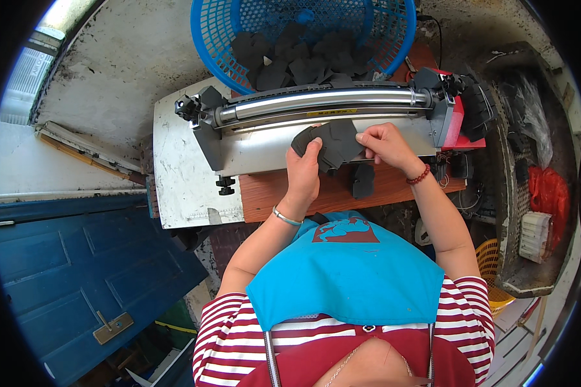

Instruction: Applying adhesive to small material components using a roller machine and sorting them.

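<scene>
My left hand is closed round a fanned stack of thin black sheet pieces, its thumb lying on top. At the stack's right edge, my right hand pinches a corner between thumb and fingers. Both hands are just in front of a bench machine with a shiny metal roller and a flat metal plate. Another black piece is below the stack, by the front edge of the brown wooden board. The fingers under the stack are hidden.
Behind the roller stands a blue plastic basket with many loose black pieces. Black knobs stick out at the machine's left end. A worn trough with a red bag is at the right. A blue door is at the left.
</scene>
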A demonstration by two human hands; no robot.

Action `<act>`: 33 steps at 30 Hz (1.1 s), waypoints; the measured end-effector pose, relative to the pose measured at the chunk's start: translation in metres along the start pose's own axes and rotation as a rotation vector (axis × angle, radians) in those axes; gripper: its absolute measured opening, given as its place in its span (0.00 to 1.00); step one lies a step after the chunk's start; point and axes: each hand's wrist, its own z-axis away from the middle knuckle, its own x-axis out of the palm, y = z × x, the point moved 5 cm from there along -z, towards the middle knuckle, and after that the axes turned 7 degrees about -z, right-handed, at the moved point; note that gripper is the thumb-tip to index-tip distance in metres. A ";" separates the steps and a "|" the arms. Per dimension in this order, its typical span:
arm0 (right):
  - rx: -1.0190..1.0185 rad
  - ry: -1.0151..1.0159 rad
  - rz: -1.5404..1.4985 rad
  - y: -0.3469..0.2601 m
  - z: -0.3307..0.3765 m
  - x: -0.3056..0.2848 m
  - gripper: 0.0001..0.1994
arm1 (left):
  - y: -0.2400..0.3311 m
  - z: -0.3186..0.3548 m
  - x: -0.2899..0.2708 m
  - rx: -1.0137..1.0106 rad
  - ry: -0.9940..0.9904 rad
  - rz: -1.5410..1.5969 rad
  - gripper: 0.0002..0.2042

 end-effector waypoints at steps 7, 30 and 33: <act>-0.013 0.267 0.129 -0.010 -0.014 -0.019 0.19 | -0.001 -0.002 0.004 0.005 0.002 -0.024 0.13; -0.051 0.216 0.130 -0.015 -0.009 -0.007 0.19 | -0.001 -0.004 0.012 -0.022 -0.046 -0.031 0.16; -0.061 0.036 0.068 -0.016 -0.002 0.016 0.19 | 0.001 -0.005 0.014 0.011 -0.048 -0.035 0.16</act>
